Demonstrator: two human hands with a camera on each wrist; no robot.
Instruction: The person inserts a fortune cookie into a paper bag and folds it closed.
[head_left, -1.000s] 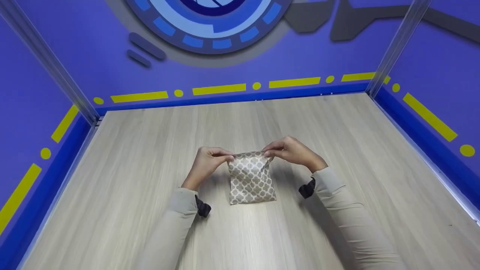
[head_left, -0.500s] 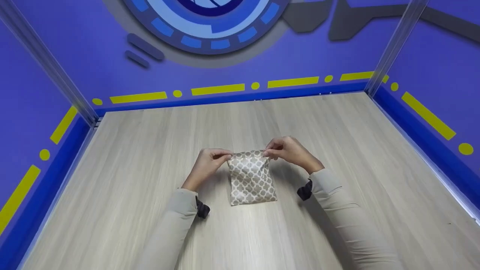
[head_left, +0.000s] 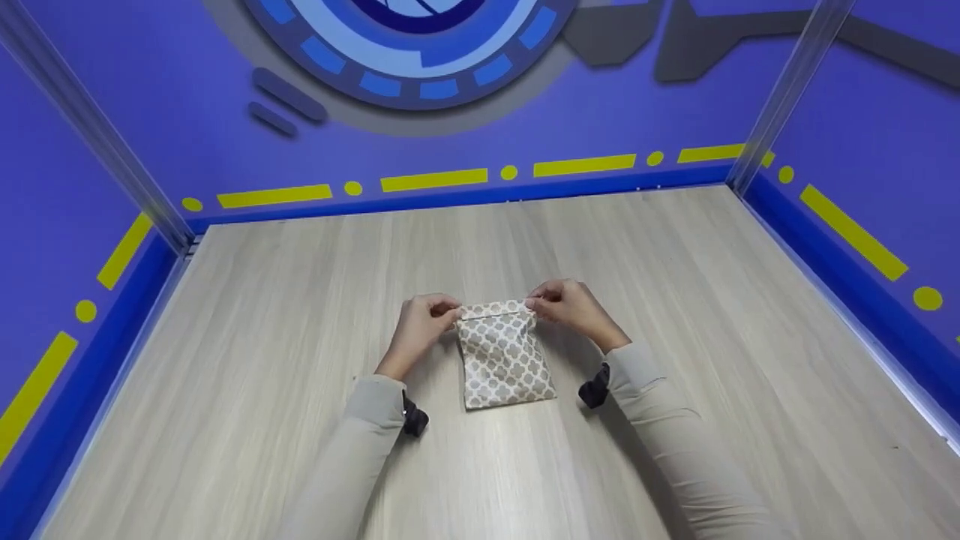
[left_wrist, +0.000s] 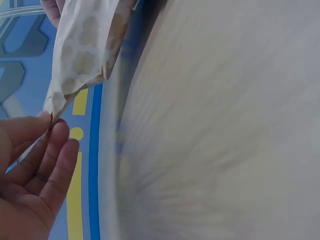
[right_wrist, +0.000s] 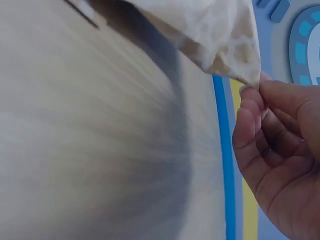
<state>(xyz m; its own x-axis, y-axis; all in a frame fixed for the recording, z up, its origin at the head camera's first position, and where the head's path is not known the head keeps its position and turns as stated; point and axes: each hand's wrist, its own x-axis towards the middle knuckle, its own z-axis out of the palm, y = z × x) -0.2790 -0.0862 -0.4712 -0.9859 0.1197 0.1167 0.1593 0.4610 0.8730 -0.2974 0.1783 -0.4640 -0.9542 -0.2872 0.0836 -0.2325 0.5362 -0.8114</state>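
A small flat pouch (head_left: 504,358) with a white and tan quatrefoil pattern lies near the middle of the table, its top end raised toward the hands. Across that end runs a narrow band with a straight crease line under it. My left hand (head_left: 422,330) pinches the top left corner between thumb and fingers. At the top right corner, my right hand (head_left: 576,311) does the same. Up close in the left wrist view, the pouch (left_wrist: 82,55) narrows to the pinched corner. The right wrist view has the other corner of the pouch (right_wrist: 220,37) between thumb and fingertip.
The pale wood-grain table (head_left: 300,300) extends around the hands. Blue-purple panels with yellow marks, such as the back wall (head_left: 420,150), enclose it at the back and sides. Each wrist carries a black device (head_left: 594,386) below the cuff.
The top of the pouch now shows a distinct band with a crease line beneath it. My right hand and forearm have shifted slightly left. Both hands keep their pinch on the corners.
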